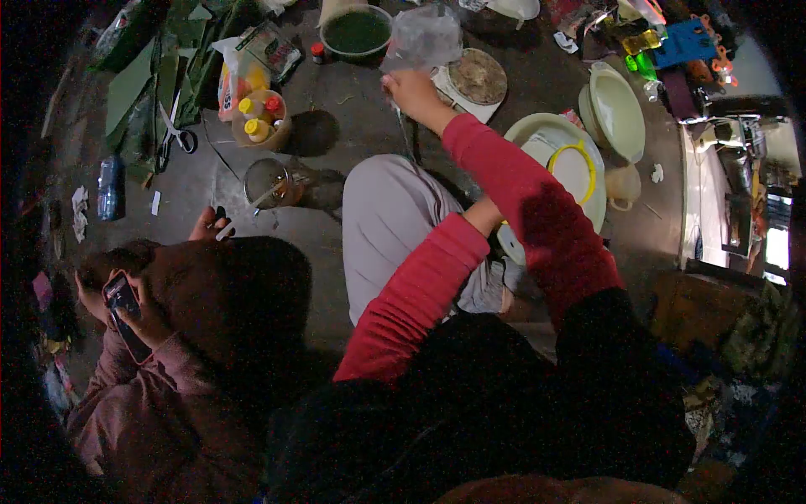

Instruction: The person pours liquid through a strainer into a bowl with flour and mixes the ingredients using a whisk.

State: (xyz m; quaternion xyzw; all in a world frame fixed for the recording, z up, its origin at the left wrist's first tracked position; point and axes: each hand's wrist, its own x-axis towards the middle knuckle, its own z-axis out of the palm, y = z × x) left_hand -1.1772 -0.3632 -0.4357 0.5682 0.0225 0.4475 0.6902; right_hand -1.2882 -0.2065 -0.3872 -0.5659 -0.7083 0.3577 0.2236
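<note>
My right hand [411,94] is reached forward at the top centre, fingers closed, just below a clear plastic bag [424,38]. A thin dark item shows beneath it; whether the hand holds it is unclear. To its right a round brown block [478,76] rests on a white scale-like base [489,112]. Under my right sleeve, only the wrist of my left hand [484,216] shows, beside a large pale basin [598,202]; its fingers are hidden. In the basin lies a yellow-rimmed round item [594,172].
Ahead stands a bowl of green contents [358,34]. To the left are a bottle tub [257,130], a glass jug [270,183], scissors [177,139] and green leaves [133,105]. Another person holds a phone [122,301] at lower left. Bowls [621,113] stand right.
</note>
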